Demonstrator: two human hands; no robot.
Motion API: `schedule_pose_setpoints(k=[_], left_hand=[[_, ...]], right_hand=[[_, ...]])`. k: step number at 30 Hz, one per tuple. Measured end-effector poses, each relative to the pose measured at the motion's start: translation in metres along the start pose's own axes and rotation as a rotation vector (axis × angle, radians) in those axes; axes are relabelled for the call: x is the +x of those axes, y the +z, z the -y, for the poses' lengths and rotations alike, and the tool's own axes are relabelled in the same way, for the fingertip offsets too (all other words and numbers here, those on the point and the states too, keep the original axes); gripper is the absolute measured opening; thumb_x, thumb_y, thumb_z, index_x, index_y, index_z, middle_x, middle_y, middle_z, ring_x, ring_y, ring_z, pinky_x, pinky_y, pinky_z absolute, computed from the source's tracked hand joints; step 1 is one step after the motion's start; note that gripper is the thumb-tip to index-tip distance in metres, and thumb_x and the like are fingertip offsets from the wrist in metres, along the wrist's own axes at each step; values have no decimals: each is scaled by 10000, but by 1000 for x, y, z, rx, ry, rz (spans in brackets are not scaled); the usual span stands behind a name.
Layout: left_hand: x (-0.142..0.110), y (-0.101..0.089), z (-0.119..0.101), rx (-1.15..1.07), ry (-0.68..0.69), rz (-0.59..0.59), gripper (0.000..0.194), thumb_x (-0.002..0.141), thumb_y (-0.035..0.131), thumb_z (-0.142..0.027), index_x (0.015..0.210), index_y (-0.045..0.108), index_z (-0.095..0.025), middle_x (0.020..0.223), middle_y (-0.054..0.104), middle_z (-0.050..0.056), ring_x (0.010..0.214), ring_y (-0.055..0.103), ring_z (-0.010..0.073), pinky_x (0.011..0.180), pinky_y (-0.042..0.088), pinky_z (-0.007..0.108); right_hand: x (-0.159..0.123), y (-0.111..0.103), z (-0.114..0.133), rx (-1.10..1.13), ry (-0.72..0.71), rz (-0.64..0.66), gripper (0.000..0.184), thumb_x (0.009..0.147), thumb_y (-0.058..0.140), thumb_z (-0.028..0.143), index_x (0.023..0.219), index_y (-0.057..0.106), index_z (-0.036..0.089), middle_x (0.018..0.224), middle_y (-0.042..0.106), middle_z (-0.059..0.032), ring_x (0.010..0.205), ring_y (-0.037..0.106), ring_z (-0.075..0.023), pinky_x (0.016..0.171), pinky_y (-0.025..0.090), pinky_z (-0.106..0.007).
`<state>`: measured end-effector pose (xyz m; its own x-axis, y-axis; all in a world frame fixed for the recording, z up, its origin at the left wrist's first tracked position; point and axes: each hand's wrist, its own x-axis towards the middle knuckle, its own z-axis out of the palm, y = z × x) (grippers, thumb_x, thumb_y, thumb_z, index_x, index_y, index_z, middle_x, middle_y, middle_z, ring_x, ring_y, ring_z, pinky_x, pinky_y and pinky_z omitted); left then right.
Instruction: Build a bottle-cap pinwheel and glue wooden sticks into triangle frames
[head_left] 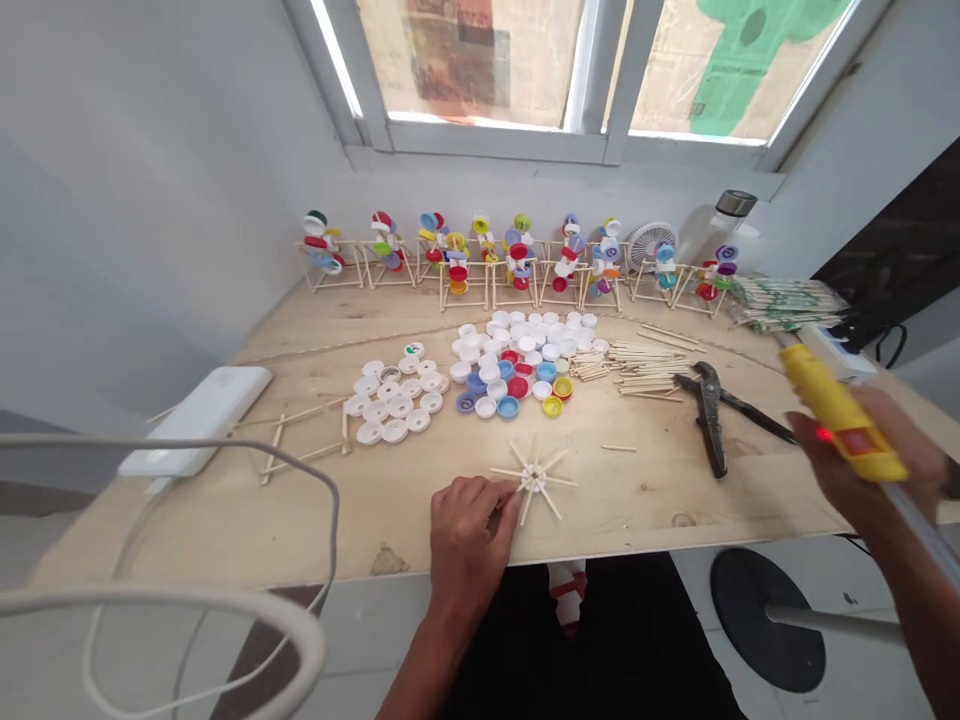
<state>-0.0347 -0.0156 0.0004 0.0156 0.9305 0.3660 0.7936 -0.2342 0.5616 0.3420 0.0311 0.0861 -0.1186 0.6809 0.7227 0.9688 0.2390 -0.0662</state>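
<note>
My left hand (471, 530) rests on the table's front part, its fingers closed on one stick of a star-shaped stick wheel (534, 477). Short wooden sticks radiate from a white cap at the middle of that wheel. A yellow hot glue gun (840, 410) with a small red light is in my right hand (877, 470), raised at the far right and slightly blurred. One loose short stick (619, 448) lies right of the wheel. Beyond it are white caps with holes (397, 400), white bottle caps (525, 335), coloured caps (517, 387) and a pile of sticks (649, 368).
Several small stick frames with coloured cap wheels (517, 265) line the back of the wooden table (360, 510). Black pliers (712, 420) lie at right. A white power bank (199, 420) with a cable sits left, beside a partial stick frame (277, 450). Packed sticks (787, 300) lie back right.
</note>
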Motion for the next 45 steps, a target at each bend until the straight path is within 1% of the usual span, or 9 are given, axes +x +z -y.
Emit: schedule_pose_setpoints(k=[2,5,12,17,24,27,33,40,45], left_hand=[[0,0,0,2,7,10,152,875,524,-273,855,670,-235,781,684,13,787,579,190,774,357,357],[0,0,0,9,12,15,162,875,518,-280,848,671,-235,775,684,14,779,577,190,764,358,355],[1,-1,-4,23,7,-6,142,860,535,-264,833,673,-244,763,685,14,769,585,189,759,370,354],[1,1,-6,9,-21,-12,143,857,538,-246,815,674,-234,751,683,11,752,579,176,762,375,351],[0,2,-6,14,-30,-11,132,851,552,-249,808,676,-229,736,672,7,749,581,171,763,381,347],[0,2,-7,18,-30,-19,130,847,554,-240,813,679,-230,736,675,9,753,588,174,762,385,345],[0,2,-8,18,-43,-21,123,838,566,-252,808,683,-230,730,678,12,753,591,178,747,386,345],[0,4,-9,2,-73,-40,105,822,584,-225,772,677,-227,719,671,13,753,590,182,747,391,354],[-6,5,-8,-87,-89,-97,72,795,602,-204,834,661,-217,752,668,17,759,594,178,736,426,348]], right_hand=[[-12,15,-11,-43,-124,0,285,832,573,414,979,549,171,894,628,-102,815,606,-218,736,444,-300],[-25,31,-30,-183,-207,127,248,899,461,388,970,550,167,883,647,-106,786,605,-212,695,440,-289],[-27,43,-55,-322,-227,323,116,865,487,250,888,576,179,894,665,-138,793,578,-257,664,381,-348],[-30,52,-58,-356,-210,392,184,830,516,240,968,593,146,990,661,-164,867,559,-292,690,387,-379],[-39,46,-72,-262,-158,470,407,812,549,351,1170,559,157,1117,636,-148,966,551,-293,736,399,-387],[-40,32,-71,-225,-160,408,405,835,508,402,1173,563,187,1161,624,-134,974,553,-283,737,406,-392],[-28,18,-11,30,-140,190,283,866,469,369,1057,596,203,1015,671,-101,948,600,-247,809,454,-370],[-32,51,90,468,-129,325,231,876,485,334,1026,623,223,1004,678,-73,970,623,-230,856,481,-400],[-42,71,129,542,-149,371,214,884,482,311,1026,622,232,1012,681,-67,975,631,-222,864,496,-416]])
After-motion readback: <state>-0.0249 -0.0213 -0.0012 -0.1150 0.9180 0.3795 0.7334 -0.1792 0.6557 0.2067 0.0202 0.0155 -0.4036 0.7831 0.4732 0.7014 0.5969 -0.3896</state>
